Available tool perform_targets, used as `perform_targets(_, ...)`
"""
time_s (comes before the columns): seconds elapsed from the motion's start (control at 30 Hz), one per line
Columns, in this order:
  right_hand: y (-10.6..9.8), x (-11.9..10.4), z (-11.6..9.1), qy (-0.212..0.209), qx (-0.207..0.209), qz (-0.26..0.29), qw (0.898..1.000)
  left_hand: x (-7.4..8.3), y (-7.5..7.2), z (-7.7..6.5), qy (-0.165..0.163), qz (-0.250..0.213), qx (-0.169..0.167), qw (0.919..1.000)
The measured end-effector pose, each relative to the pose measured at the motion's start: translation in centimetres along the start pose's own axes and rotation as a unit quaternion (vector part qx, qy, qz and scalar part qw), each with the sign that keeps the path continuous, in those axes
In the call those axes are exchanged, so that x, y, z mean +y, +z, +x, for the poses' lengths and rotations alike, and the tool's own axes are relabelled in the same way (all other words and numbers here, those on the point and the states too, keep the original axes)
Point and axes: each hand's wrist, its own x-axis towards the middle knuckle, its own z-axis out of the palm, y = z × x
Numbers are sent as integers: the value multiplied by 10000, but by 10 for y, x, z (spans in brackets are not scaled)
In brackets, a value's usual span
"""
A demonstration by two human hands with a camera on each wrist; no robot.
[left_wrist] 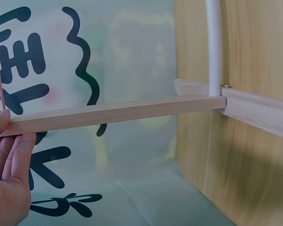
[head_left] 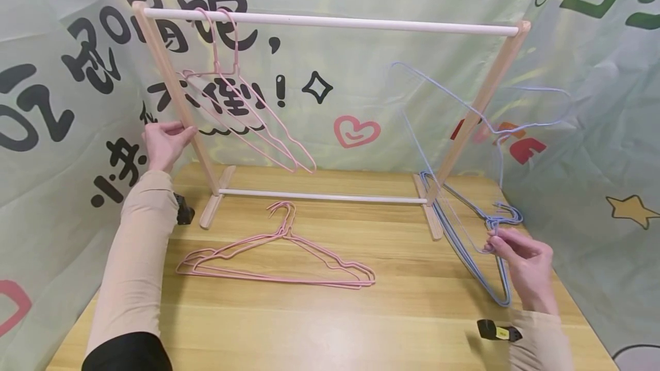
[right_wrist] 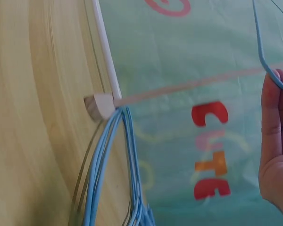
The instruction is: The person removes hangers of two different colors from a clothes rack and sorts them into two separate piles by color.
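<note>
My left hand (head_left: 167, 143) grips the left wooden upright (head_left: 177, 93) of a clothes rack partway up; in the left wrist view, the thumb lies on one side of the upright and the fingers on the other. My right hand (head_left: 525, 268) pinches a light blue wire hanger (head_left: 443, 89) at one lower corner. That hanger is raised and tilted beside the right upright (head_left: 476, 107), its hook toward the right. Beneath it, a stack of blue hangers (head_left: 464, 256) lies on the table by the rack's right foot. The held wire (right_wrist: 260, 42) also shows in the right wrist view.
Two pink hangers (head_left: 268, 109) hang at the left of the rack's white top rail (head_left: 330, 20). Several more pink hangers (head_left: 278, 275) lie on the wooden table (head_left: 330, 331). A white lower bar (head_left: 319, 195) joins the rack's feet. Behind is a printed curtain (head_left: 392, 147).
</note>
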Motion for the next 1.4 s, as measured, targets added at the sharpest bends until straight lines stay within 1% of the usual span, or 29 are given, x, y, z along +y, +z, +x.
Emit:
perform_targets(0.1,-8,-2,-5,-115,176,390,9990,1,0,0,-26,-17,-12,10000)
perform_targets(0.33,-24,1,-14,-260,445,977,9939,2,0,0,-49,-3,-30,10000)
perform_targets(0.43,-31,4,-15,-344,399,1504,9872,2,0,0,-66,-27,-50,10000)
perform_targets(0.53,-37,6,-16,-374,233,2122,9762,2,0,-1,-91,-49,-64,9999)
perform_targets(0.63,-41,8,-17,-373,230,2282,9726,3,0,-1,-94,-103,-81,9999)
perform_targets(0.7,-43,9,-18,-338,307,2383,9701,3,0,-1,-87,-117,-81,9999)
perform_targets(0.8,-45,10,-20,-332,552,2244,9724,3,0,-2,-62,-101,-76,9999)
perform_targets(0.93,-46,11,-22,-260,869,2150,9724,4,0,-2,-40,-78,-63,9999)
perform_targets(1.13,-46,10,-23,19,1089,2327,9664,3,-1,-2,-66,-54,-77,9999)
perform_targets(1.27,-45,9,-24,141,1404,2107,9673,2,-1,-2,-71,-2,-56,10000)
perform_targets(1.4,-48,9,-27,348,1716,1651,9706,1,-1,-2,-63,9,-41,10000)
